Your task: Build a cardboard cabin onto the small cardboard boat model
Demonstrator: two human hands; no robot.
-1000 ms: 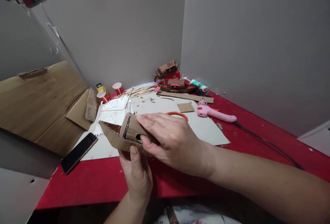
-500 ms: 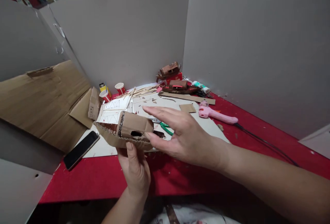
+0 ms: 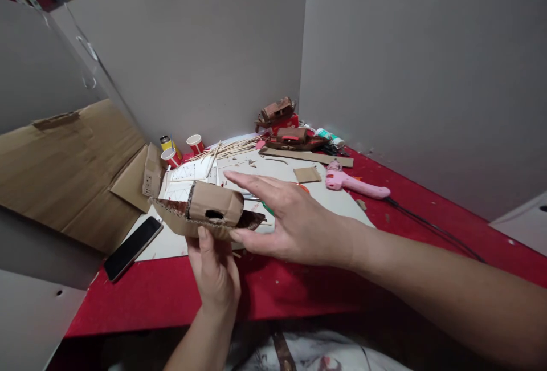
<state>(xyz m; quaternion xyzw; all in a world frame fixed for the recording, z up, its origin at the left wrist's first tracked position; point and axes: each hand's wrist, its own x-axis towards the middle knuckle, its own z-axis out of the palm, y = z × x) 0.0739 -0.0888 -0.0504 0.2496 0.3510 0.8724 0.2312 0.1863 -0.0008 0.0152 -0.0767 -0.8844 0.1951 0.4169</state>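
Note:
A cardboard model boat (image 3: 216,203) with an arched cabin and a dark oval window is held above the table's near part. My left hand (image 3: 213,271) grips its hull from below, thumb on the near side. To the right, my right hand (image 3: 294,220) is spread with fingers stretched out beside the stern; its thumb is close to the hull, and I cannot tell whether it touches. Partly hidden behind my right hand are scissors (image 3: 268,208) with green on the handle.
A pink glue gun (image 3: 356,183) with a black cord lies at right. Behind are two brown model boats (image 3: 294,137), thin wooden sticks (image 3: 235,147), a cardboard strip (image 3: 305,157) and paper cups (image 3: 195,143). At left are a phone (image 3: 133,248) and large cardboard sheets (image 3: 68,166).
The view has shifted slightly. The boat has turned a little, showing more of its stern, and my right hand's thumb has come lower along the hull.

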